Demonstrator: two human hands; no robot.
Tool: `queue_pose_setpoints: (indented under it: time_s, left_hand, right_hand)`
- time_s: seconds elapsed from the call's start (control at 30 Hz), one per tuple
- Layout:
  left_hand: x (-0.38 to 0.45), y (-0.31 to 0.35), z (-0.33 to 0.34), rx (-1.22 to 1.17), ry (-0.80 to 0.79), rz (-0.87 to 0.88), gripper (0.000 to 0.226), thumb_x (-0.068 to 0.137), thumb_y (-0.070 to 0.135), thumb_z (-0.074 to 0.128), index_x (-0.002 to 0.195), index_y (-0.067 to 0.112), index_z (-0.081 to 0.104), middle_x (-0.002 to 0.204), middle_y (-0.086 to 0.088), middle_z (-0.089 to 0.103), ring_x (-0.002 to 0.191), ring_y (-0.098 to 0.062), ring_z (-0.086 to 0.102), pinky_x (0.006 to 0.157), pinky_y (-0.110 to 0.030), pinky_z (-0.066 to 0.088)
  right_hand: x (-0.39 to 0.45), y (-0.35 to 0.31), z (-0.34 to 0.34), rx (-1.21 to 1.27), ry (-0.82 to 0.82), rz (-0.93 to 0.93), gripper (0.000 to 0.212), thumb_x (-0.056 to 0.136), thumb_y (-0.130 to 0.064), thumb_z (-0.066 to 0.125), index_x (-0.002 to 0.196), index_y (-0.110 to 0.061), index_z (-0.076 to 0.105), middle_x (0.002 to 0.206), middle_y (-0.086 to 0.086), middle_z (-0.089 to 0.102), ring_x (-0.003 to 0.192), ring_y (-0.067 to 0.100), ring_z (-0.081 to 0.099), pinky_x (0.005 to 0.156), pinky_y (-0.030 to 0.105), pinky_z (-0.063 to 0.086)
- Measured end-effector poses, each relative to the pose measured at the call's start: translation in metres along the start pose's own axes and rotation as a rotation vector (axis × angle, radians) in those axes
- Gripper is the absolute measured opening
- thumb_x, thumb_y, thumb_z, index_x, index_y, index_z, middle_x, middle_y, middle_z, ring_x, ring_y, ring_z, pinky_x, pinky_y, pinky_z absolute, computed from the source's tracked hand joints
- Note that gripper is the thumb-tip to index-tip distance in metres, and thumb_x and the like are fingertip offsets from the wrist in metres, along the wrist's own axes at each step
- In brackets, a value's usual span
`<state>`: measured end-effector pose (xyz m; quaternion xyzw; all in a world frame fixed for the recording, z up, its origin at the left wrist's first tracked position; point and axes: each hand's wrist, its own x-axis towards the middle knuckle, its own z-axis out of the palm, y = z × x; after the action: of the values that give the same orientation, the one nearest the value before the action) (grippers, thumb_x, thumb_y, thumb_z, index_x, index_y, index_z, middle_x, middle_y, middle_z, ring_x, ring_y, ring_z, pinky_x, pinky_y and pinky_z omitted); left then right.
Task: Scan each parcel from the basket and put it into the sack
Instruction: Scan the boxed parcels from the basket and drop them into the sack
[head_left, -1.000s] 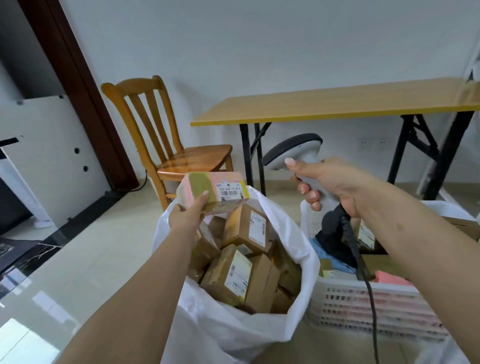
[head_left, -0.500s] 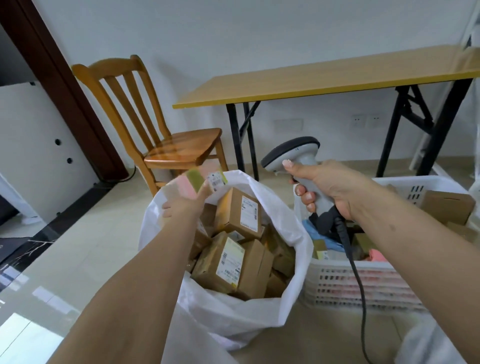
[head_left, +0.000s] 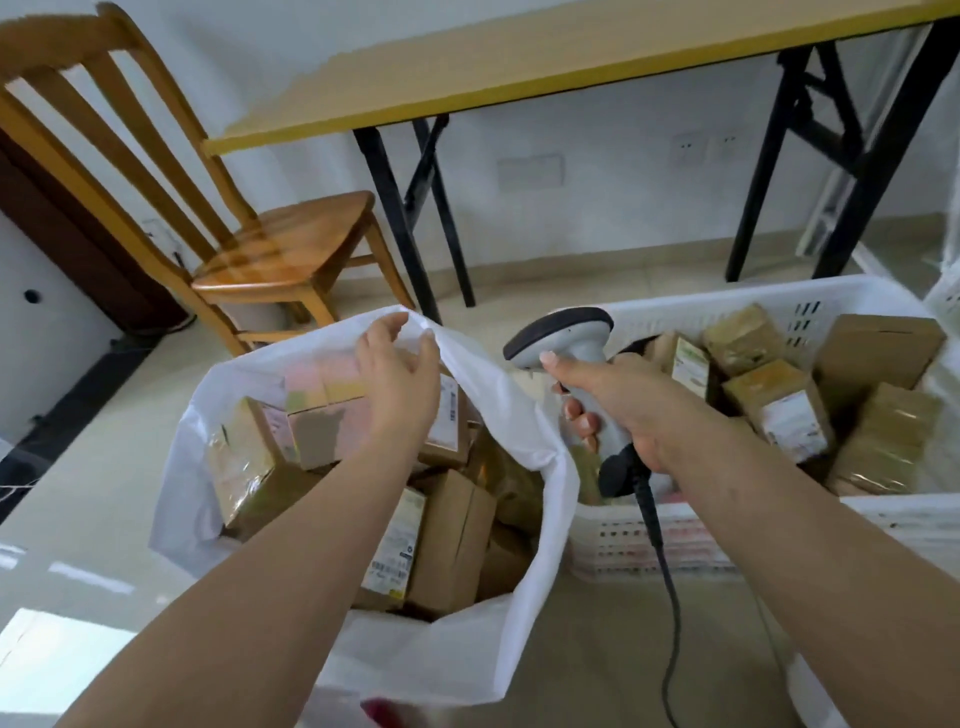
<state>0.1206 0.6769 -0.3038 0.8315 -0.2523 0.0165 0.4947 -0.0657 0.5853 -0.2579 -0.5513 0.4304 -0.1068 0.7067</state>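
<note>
Head view: parcel (head_left: 322, 387) beside left grip (head_left: 400, 379).

The room is evenly and softly lit, bright without harsh shadows. A pale glare patch lies on the glossy floor (head_left: 57, 644) at the lower left of the frame, with fainter streaks above it (likely window light, though its source is out of frame). The wide lens bends straight lines: the table edge (head_left: 519, 88) tilts and bows along the top. Motion blur softens the whole frame, most in the pink-and-yellow parcel (head_left: 324, 382) left of centre, and printed labels are unreadable.
</note>
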Motion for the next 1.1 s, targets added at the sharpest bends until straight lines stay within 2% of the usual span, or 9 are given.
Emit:
queue_pose_setpoints:
  time_s: [0.07,0.13,0.2,0.4,0.63,0.9,1.0,1.1]
  left_hand:
    - [0.004,0.01,0.029,0.002,-0.068,0.043,0.039,0.098,0.028,0.056,0.135,0.023,0.045,0.134,0.004,0.047,0.108,-0.001,0.05,0.094,-0.022,0.04]
    - [0.005,0.016,0.054,0.0,-0.131,0.033,0.039,0.098,0.025,0.056,0.135,0.021,0.045,0.133,0.004,0.049,0.119,-0.007,0.048,0.094,-0.02,0.04]
    - [0.007,0.018,0.074,-0.03,-0.187,0.007,0.039,0.098,0.022,0.056,0.135,0.02,0.045,0.132,0.004,0.05,0.122,-0.009,0.047,0.093,-0.02,0.038]
    - [-0.003,0.016,0.098,-0.126,-0.24,-0.113,0.038,0.098,0.021,0.056,0.134,0.018,0.045,0.127,0.004,0.053,0.117,-0.009,0.048,0.092,-0.021,0.037]
    - [-0.03,0.019,0.092,-0.193,-0.31,-0.174,0.039,0.097,0.017,0.056,0.135,0.016,0.045,0.122,0.001,0.054,0.112,-0.012,0.052,0.089,-0.023,0.041]
    - [-0.074,0.033,0.077,-0.136,-0.467,-0.117,0.038,0.095,0.015,0.06,0.131,0.017,0.049,0.115,0.004,0.055,0.105,-0.013,0.054,0.085,-0.024,0.043]
    - [-0.076,0.061,0.095,-0.11,-0.512,-0.027,0.038,0.094,0.012,0.06,0.13,0.016,0.049,0.112,0.001,0.055,0.102,-0.015,0.055,0.081,-0.022,0.042]
    - [-0.081,0.093,0.134,-0.101,-0.587,0.058,0.039,0.092,0.009,0.061,0.129,0.015,0.05,0.11,0.0,0.054,0.102,-0.018,0.056,0.086,-0.026,0.047]
  right_hand:
    - [0.021,0.002,-0.012,-0.011,0.026,0.03,0.042,0.087,-0.045,0.07,0.102,-0.006,0.064,0.066,0.003,0.057,0.046,0.011,0.045,0.048,0.024,0.043]
    - [0.039,0.003,-0.022,-0.017,0.049,0.049,0.042,0.087,-0.045,0.069,0.101,-0.006,0.064,0.066,0.004,0.057,0.046,0.011,0.045,0.047,0.025,0.042]
    - [0.053,0.003,-0.031,0.005,0.072,0.076,0.039,0.087,-0.044,0.069,0.098,-0.006,0.063,0.066,0.004,0.056,0.045,0.011,0.044,0.045,0.024,0.041]
    - [0.074,-0.005,-0.038,0.044,0.09,0.119,0.032,0.088,-0.04,0.069,0.091,-0.009,0.061,0.061,0.002,0.053,0.04,0.01,0.042,0.042,0.021,0.038]
    - [0.067,-0.012,-0.041,0.012,0.113,0.075,0.033,0.088,-0.035,0.071,0.097,-0.006,0.059,0.063,0.005,0.051,0.041,0.011,0.042,0.039,0.021,0.037]
    - [0.031,0.012,-0.091,0.076,0.143,0.078,0.026,0.09,-0.031,0.069,0.095,-0.01,0.054,0.058,0.002,0.047,0.033,0.009,0.038,0.034,0.017,0.033]
    - [0.017,0.016,-0.13,0.149,0.215,0.059,0.023,0.091,-0.03,0.068,0.093,-0.011,0.056,0.058,0.001,0.047,0.037,0.009,0.039,0.034,0.017,0.035]
    - [0.015,0.024,-0.179,0.271,0.321,0.034,0.021,0.09,-0.026,0.069,0.098,-0.009,0.058,0.058,0.002,0.049,0.039,0.009,0.041,0.037,0.018,0.038]
